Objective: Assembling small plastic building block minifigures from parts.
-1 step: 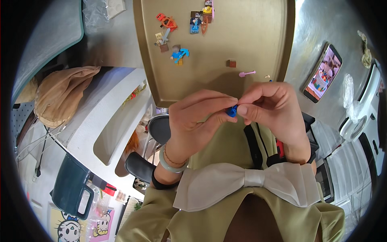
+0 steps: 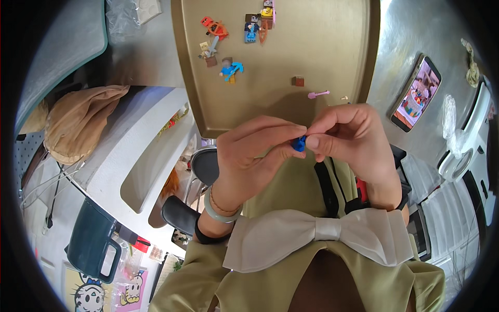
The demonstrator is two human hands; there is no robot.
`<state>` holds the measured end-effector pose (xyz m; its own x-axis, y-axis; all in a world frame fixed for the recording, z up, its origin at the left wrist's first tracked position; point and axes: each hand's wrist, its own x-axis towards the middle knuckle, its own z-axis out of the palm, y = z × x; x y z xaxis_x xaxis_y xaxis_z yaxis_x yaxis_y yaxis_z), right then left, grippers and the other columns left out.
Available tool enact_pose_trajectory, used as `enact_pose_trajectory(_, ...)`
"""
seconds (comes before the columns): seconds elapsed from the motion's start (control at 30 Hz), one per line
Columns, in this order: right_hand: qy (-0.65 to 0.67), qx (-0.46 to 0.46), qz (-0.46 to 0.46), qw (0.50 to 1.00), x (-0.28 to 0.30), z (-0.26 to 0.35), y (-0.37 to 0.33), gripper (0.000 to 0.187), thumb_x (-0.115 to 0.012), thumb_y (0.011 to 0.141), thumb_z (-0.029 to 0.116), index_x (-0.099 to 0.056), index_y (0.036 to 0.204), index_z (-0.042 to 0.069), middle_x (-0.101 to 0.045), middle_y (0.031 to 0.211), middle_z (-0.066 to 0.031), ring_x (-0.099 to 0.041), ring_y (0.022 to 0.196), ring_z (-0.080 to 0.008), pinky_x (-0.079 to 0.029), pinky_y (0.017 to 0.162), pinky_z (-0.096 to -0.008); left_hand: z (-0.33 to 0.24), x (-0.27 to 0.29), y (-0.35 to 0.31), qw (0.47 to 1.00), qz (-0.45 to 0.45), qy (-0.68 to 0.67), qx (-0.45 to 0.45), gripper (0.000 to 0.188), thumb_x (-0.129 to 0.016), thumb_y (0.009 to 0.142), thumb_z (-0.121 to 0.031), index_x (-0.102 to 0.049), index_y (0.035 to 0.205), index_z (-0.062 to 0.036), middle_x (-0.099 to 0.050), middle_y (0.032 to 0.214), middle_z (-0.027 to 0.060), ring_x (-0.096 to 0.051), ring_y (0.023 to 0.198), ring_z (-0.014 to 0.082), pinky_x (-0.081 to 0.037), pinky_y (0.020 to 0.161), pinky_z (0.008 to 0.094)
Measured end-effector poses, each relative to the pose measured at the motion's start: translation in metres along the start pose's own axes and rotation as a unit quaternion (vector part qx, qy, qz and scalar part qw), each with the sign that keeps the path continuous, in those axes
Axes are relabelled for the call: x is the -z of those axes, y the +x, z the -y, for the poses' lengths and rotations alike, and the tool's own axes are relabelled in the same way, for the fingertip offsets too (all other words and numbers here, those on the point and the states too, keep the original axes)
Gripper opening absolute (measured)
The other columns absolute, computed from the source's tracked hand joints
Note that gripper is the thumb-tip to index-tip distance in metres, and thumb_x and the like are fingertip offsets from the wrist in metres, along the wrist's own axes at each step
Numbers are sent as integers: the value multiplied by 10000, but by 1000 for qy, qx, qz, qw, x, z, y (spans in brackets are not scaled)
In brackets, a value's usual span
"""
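Close to my body, just in front of the tray's near edge, a small blue toy piece (image 2: 299, 144) is pinched between my hands. My left hand (image 2: 254, 151) grips it between thumb and fingertips. The thumb and forefinger of my right hand (image 2: 351, 140) meet at its right side, closed on it. Fingers cover most of the piece, so its exact kind is hidden. Beyond my hands, on a gold-coloured metal tray (image 2: 291, 118), lie a brown toy block (image 2: 298, 81), a pink toy guitar-shaped piece (image 2: 318, 94) and a tiny cream piece (image 2: 344, 98).
Several toy minifigures lie at the tray's far left, among them a blue one with a pickaxe (image 2: 228, 70) and a red one (image 2: 215, 28). Right of the tray rests a phone (image 2: 416, 93) with a lit screen. A dark green mug (image 2: 91, 236) stands lower left.
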<state>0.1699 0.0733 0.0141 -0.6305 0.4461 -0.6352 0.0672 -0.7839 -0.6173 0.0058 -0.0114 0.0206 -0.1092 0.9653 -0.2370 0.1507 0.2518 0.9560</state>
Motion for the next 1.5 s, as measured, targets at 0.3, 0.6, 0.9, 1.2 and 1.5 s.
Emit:
enact_pose_trajectory(0.3, 49, -137, 145, 979, 23, 5, 12, 66, -671, 746, -11, -649, 796, -49, -648, 722, -104, -598, 566, -114, -487, 517, -202, -1, 3, 1, 995, 76, -3, -61, 224, -647, 656, 140, -656, 855, 36, -625, 845, 155, -651, 677, 199, -553, 569, 248)
enact_pose_trajectory(0.6, 201, -208, 142, 947, 18, -4, 9, 101, -689, 753, 16, -634, 802, -53, -648, 703, -119, -623, 583, -138, -513, 526, -222, -8, 3, 2, 997, 72, -22, -7, 226, -730, 621, 61, -642, 825, 23, -634, 806, 138, -643, 674, 186, -531, 571, 243)
enact_pose_trajectory(0.9, 53, -99, 48, 993, 1, 3, -11, 93, -660, 797, 48, -638, 805, -42, -645, 701, -77, -611, 586, -115, -503, 544, -208, -4, 4, 2, 994, 86, -60, 28, 307, -794, 593, -8, -631, 853, 15, -636, 794, 133, -616, 721, 183, -484, 636, 261)
enact_pose_trajectory(1.2, -366, 324, -27, 872, -7, -5, -22, 163, -657, 661, -92, -596, 809, -67, -576, 783, -150, -595, 621, -211, -491, 541, -266, -9, 2, 1, 982, 54, -152, 96, 260, -742, 594, 71, -634, 826, 22, -632, 748, 101, -622, 654, 147, -496, 595, 245)
enact_pose_trajectory(1.5, -436, 461, -33, 772, -4, -15, -14, 292, -594, 566, -39, -558, 845, -114, -510, 825, -165, -540, 629, -256, -455, 501, -323, -15, 4, 4, 957, 52, -236, 163, 300, -779, 611, 19, -627, 864, 76, -642, 816, 158, -631, 721, 182, -517, 645, 260)
